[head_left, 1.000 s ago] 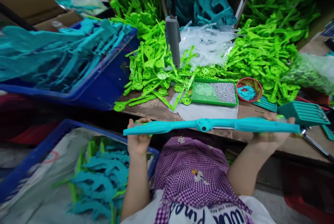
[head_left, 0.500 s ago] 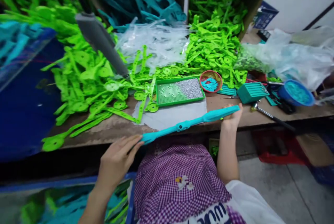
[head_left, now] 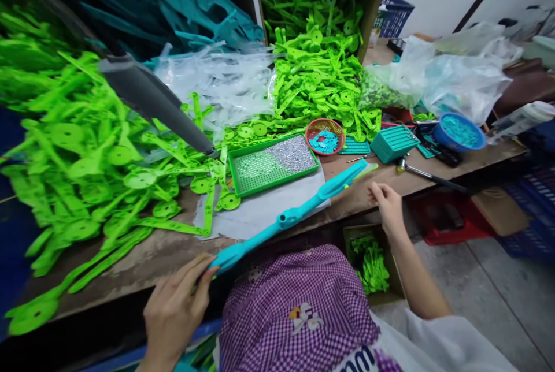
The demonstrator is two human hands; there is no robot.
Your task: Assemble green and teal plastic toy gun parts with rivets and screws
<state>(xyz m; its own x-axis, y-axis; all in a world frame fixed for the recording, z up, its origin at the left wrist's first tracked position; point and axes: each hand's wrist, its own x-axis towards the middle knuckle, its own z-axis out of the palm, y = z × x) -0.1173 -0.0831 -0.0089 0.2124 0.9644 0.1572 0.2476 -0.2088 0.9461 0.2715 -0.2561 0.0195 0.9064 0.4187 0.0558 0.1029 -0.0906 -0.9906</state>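
Apron cloth (head_left: 299, 302) is filling six o'clock on my feed. Between seven and eight, the left hand (head_left: 176, 302) is grasping the near end of the turquoise part (head_left: 295, 214), thumb and fingers closing on that tip. The part is running slantwise over the front of the bench (head_left: 173, 245), from about seven o'clock towards three, its holed middle lying just below the dial's centre. At its far tip a lime-green strip (head_left: 371, 170) is showing alongside; I am not managing to tell whether the two are joined, or whether that tip is resting on anything.

At half past three comes the change: the right hand (head_left: 388, 207) is no longer gripping the far end but is hanging released just beside it, fingers loosely curling, nothing visible between them. I am reading this as the left hand alone controlling the part and the right being free; a twist or sag at the far end seems the likeliest trouble.

Beyond, at the dial's centre, a green tray (head_left: 280, 181) is holding silvery pieces (head_left: 295, 152). At two, a red basket (head_left: 337, 129) is holding turquoise pieces (head_left: 324, 142). Towards ten, a grey tool (head_left: 151, 97) is slanting down.
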